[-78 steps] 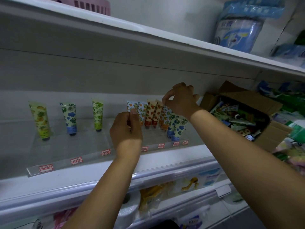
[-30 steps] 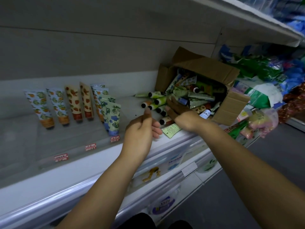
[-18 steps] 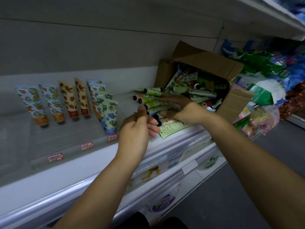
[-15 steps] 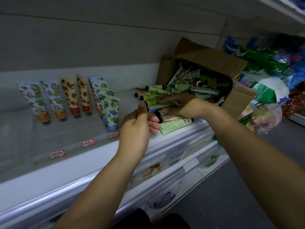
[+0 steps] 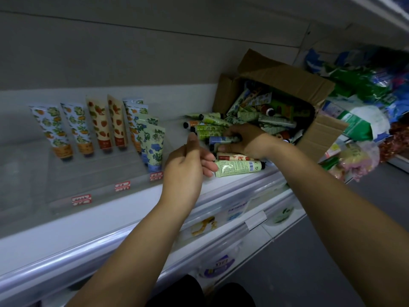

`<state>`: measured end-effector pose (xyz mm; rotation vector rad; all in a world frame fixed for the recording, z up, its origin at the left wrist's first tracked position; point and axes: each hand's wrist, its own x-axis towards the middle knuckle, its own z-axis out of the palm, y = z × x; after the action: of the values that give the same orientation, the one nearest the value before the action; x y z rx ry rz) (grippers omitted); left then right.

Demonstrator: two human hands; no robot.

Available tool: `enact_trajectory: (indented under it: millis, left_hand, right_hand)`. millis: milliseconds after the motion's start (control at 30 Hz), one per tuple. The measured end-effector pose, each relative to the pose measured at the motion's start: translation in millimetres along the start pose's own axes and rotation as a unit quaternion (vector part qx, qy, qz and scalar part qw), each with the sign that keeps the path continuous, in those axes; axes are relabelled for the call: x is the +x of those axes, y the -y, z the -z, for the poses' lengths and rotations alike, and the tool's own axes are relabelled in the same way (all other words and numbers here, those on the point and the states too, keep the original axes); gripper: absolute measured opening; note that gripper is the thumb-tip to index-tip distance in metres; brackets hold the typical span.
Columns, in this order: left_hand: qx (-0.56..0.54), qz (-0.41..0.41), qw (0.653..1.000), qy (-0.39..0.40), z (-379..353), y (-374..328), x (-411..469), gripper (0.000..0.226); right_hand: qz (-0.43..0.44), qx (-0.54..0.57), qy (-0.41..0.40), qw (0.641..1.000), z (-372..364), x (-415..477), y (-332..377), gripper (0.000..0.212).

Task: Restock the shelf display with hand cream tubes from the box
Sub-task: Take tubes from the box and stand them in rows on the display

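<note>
Right hand (image 5: 247, 141): the fingers and thumb curl round a small blue and white plastic tube (image 5: 223, 139).
Left hand (image 5: 187, 167): half open with the thumb up, holding nothing. A pale green plastic tube (image 5: 239, 168) lies flat at its three o'clock.
Pile of black-capped tubes (image 5: 208, 127): at the left hand's twelve o'clock.
Brown cardboard box (image 5: 287, 76): at the right hand's two o'clock, full of tubes.
Row of flowery standing tubes (image 5: 104, 125): at the left hand's nine o'clock, caps down.
Feel: probably light, squishy and a bit slippery.
Best hold: round the fat middle, gently.
</note>
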<state>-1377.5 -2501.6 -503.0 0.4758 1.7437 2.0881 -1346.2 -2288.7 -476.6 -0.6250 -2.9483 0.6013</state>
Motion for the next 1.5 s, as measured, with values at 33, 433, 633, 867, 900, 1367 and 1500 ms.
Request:
enact_trajectory:
  millis: [33,433,633,867,900,1367,1500]
  left_hand:
    - [-0.002,0.0,1.0,-0.001,0.0,0.3,-0.3,0.064]
    - [0.062,-0.041,0.997,0.027,0.6,1.1,-3.1,0.038]
    - [0.251,-0.149,0.948,0.129,-12.0,-1.5,-0.1,0.033]
    - [0.46,-0.099,0.85,0.235,-48.3,-8.0,35.0,0.06]
    - [0.466,-0.096,0.846,0.239,-49.8,-9.5,37.0,0.062]
    - [0.185,0.077,0.958,0.205,-45.0,-42.9,4.5,0.075]
    - [-0.02,0.103,0.973,0.206,-25.4,-51.4,-51.8,0.039]
  right_hand:
    - [-0.007,0.007,0.0,1.0,0.0,-0.3,0.2,0.068]
    - [-0.032,0.259,-0.287,0.922,-6.3,-19.3,3.8,0.034]
    - [-0.139,0.386,-0.338,0.847,17.0,-74.4,11.3,0.043]
    - [-0.248,0.497,-0.368,0.746,-0.9,-140.0,4.5,0.067]
    - [-0.254,0.509,-0.366,0.736,-3.0,-145.1,4.8,0.065]
    - [-0.248,0.566,-0.371,0.693,-16.8,-188.9,16.4,0.063]
    - [-0.223,0.614,-0.349,0.672,-22.5,-207.3,41.1,0.052]
